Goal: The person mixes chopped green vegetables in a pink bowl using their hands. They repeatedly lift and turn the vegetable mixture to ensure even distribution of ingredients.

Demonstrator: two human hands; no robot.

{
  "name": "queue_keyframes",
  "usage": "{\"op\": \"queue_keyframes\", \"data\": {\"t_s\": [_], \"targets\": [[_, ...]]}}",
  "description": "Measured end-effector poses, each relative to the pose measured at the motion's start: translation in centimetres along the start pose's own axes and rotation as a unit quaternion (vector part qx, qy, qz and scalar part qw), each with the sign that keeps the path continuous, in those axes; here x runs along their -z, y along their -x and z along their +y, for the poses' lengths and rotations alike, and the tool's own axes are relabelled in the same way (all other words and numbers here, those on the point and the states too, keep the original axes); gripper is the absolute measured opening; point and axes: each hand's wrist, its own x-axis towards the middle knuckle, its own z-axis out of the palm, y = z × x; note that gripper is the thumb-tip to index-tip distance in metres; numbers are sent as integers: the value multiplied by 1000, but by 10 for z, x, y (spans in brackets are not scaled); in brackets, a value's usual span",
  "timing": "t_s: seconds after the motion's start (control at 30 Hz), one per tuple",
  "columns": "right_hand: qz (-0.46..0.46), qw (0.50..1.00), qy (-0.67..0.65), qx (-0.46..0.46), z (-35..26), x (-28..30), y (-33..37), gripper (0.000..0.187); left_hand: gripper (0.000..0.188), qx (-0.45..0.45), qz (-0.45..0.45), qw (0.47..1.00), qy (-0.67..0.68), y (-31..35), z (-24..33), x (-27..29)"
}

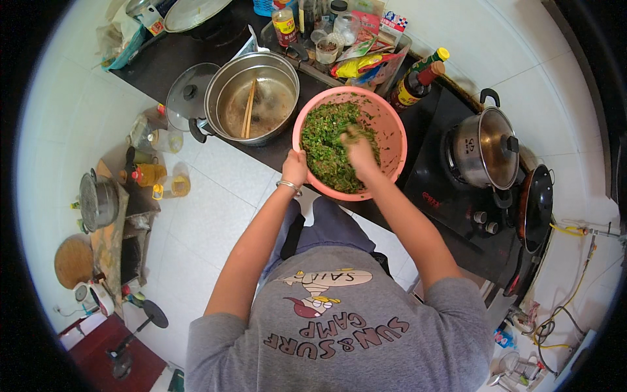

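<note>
A pink basin [400, 140] stands at the counter's front edge, holding a chopped green mixture [326, 140] with brownish bits through it. With a bangle on its wrist, my left hand [295, 167] grips the basin's near left rim. My right hand [359, 150] is down in the basin, at the right side of the mixture. Its fingers are blurred and partly covered by the greens, so their shape is unclear. Scraps of the mixture cling to the basin's bare right wall.
Left of the basin sits a steel pot [264, 134] with chopsticks [249, 110] inside, beside a glass lid [186, 95]. Sauce bottles [411, 88] and a seasoning tray [339, 81] stand behind. On the right are a lidded pot [486, 147] on the stove and a black pan [537, 209].
</note>
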Motion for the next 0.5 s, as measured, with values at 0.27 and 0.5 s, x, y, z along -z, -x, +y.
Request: {"op": "queue_keyframes", "data": {"t_s": [0.27,0.5], "targets": [[-8,895,359,265,58,-59,-62,28,35,1,-3,1000,12,1,3,-2],[-186,967,135,112,-9,29,-54,40,38,-1,21,1000,1,-7,-8,-10]]}}
